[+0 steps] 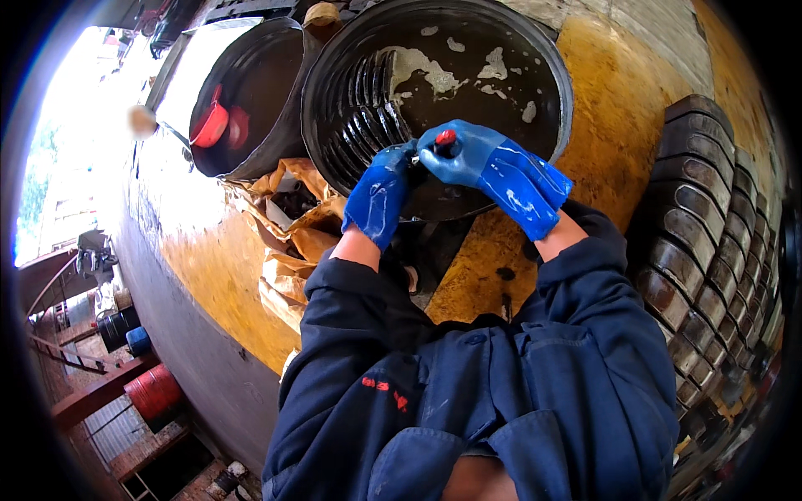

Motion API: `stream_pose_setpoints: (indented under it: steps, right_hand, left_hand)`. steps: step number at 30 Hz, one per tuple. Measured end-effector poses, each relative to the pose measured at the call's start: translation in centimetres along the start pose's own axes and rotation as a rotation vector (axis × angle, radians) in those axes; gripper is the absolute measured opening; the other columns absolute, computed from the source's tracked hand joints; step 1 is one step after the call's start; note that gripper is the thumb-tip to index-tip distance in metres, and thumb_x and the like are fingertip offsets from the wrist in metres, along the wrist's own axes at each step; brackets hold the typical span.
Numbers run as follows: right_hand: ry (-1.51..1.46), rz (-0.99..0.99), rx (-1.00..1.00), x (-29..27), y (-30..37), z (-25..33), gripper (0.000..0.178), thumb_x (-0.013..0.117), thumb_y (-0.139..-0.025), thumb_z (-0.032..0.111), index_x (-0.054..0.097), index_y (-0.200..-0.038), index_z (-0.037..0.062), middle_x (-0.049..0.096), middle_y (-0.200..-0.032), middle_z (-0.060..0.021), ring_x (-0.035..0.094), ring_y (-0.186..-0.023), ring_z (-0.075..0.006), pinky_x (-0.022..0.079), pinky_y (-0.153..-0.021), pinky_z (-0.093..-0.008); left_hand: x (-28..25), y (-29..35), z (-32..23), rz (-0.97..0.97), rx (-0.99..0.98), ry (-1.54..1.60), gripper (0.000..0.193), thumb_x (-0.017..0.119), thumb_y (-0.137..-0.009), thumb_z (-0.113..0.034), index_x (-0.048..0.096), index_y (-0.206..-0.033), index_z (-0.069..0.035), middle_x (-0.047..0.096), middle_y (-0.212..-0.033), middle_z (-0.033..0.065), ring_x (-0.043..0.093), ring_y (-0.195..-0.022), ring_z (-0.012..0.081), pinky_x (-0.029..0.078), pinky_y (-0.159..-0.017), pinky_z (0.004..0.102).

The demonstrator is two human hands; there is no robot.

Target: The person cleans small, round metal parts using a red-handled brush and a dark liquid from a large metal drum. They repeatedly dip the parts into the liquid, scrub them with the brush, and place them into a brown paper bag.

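Observation:
Both my hands wear blue rubber gloves and meet over the near rim of a large round black tub (565,93). Closed around a tool with a red-tipped handle (446,136) is my right hand (478,160); the tool's working end is hidden. My left hand (383,188) is closed beside it, on a small dark piece that I cannot make out. Dark liquid with patches of pale foam (426,71) fills the tub. Along its left side several shiny black curved parts (368,138) lie in a row, partly out of the liquid.
Left of the tub stands a smaller dark drum (288,138) with a red scoop (210,122) in it. A torn brown paper bag (284,259) with dark pieces sits nearer me. Stacks of metal blocks (689,200) rise at the right. A red barrel (159,397) lies lower left.

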State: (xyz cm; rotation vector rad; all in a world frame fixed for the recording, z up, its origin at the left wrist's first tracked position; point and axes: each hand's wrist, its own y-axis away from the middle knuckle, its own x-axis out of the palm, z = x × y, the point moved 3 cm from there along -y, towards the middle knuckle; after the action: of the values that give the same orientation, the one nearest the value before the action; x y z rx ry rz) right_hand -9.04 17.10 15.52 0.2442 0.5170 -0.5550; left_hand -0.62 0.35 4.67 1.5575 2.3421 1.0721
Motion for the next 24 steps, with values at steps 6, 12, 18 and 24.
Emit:
stream_pose_setpoints:
  steps: [6,12,18,24]
  right_hand:
    - [0.117,-0.013,-0.061,-0.4,0.8,0.5,0.016,0.065,-0.091,0.025,0.074,-0.096,0.013,0.074,-0.092,-0.0115,0.07,-0.087,-0.0337,0.056,-0.079,-0.0404]
    - [0.425,-0.245,0.289,-0.2,1.3,-4.7,0.026,0.062,-0.092,0.036,0.073,-0.106,0.0183,0.072,-0.106,-0.0137,0.069,-0.097,-0.0369,0.056,-0.085,-0.0466]
    - [0.059,-0.11,0.505,-1.9,-0.1,-2.6,0.033,0.061,-0.093,0.039,0.075,-0.104,0.0108,0.075,-0.093,-0.012,0.07,-0.082,-0.0354,0.055,-0.082,-0.0402]
    - [-0.188,-0.153,0.061,1.8,-0.8,-3.3,0.022,0.064,-0.094,0.028,0.072,-0.105,0.0105,0.074,-0.091,-0.007,0.07,-0.087,-0.0192,0.054,-0.082,-0.0327]
  left_hand:
    - [-1.6,-0.8,0.6,-0.142,0.093,-0.119,0.025,0.075,-0.093,-0.017,0.073,-0.109,0.002,0.075,-0.095,0.0125,0.071,-0.08,0.0224,0.06,-0.074,0.0367]
    - [-1.2,-1.5,-0.8,-0.345,0.098,0.006,0.023,0.075,-0.092,-0.015,0.072,-0.11,-0.001,0.075,-0.095,0.0127,0.072,-0.074,0.0264,0.062,-0.06,0.042]
    - [-2.6,-1.3,-0.4,-0.361,0.05,0.026,0.025,0.075,-0.092,-0.016,0.073,-0.11,0.001,0.075,-0.096,0.013,0.071,-0.073,0.0268,0.06,-0.06,0.0415]
    - [-5.5,-4.6,1.2,-0.272,0.089,-0.017,0.029,0.079,-0.09,-0.02,0.075,-0.112,-0.001,0.074,-0.094,0.0108,0.068,-0.074,0.0238,0.058,-0.063,0.0398]
